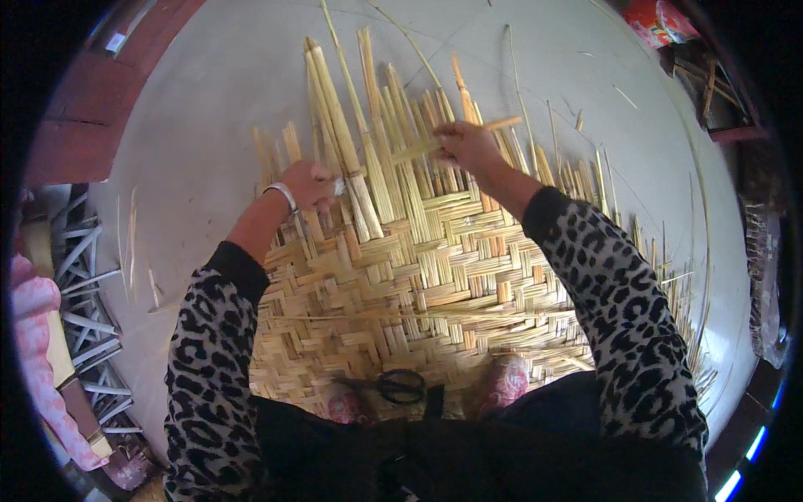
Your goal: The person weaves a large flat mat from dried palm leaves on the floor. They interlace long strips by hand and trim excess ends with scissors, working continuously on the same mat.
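A partly woven mat [401, 276] of flat pale-yellow reed strips spreads in front of me, its loose strip ends fanning out at the far side. My right hand [470, 151] is closed on a flat reed strip [506, 122], which sticks out on both sides of the fist above the upright ends. At the mat's far left edge, my left hand [309, 186] has its fingers curled in beside several long upright strips [341, 134]. Something small and whitish shows at its fingertips; what they grip is unclear.
Black-handled scissors [401, 386] lie on the mat near my pink shoes [507, 383]. Loose thin strips [132, 243] are scattered on the grey floor [201, 100]. A white metal rack [90, 326] stands at the left, a red package [659, 21] at the far right.
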Available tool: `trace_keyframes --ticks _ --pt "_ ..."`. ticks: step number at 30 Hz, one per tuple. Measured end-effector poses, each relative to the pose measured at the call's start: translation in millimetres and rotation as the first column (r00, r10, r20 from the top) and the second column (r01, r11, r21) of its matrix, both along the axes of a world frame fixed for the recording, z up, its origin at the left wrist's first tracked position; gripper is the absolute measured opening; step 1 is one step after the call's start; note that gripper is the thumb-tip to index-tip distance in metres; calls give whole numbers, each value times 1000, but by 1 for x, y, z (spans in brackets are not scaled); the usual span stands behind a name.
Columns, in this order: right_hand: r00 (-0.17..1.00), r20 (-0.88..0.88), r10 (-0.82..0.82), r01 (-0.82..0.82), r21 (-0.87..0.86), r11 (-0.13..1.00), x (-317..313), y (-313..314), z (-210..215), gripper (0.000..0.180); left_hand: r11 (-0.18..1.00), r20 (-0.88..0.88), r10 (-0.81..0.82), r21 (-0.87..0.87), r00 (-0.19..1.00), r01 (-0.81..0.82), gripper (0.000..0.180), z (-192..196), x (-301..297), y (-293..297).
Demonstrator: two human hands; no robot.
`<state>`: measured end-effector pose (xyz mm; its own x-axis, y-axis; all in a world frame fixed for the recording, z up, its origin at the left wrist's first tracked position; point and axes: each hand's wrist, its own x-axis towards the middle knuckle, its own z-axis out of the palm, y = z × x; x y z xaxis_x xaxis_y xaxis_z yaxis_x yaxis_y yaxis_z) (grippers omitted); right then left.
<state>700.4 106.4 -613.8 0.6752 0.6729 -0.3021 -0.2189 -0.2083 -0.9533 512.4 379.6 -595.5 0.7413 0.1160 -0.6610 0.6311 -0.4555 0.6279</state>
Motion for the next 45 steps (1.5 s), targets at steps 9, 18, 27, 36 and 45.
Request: trace_keyframes --ticks 9,18,27,36,45 --pt "983 -156 -94 61 -207 976 -56 -72 -12 28 907 -341 -226 268 913 325 26 10 -21 -26" --pt "928 -346 -137 129 -49 991 -45 -88 0 31 604 -137 -453 679 881 417 34 33 3 -87" --pt "887 -441 138 -102 105 989 -12 -109 25 14 925 341 -206 373 917 69 38 -13 38 -160" --pt "978 -140 157 -154 30 988 26 -76 4 37 847 458 165 388 873 -364 31 -18 41 -184" --pt "749 395 532 -252 -572 780 37 -12 -13 68 658 348 705 1 618 -753 23 -35 47 -181"
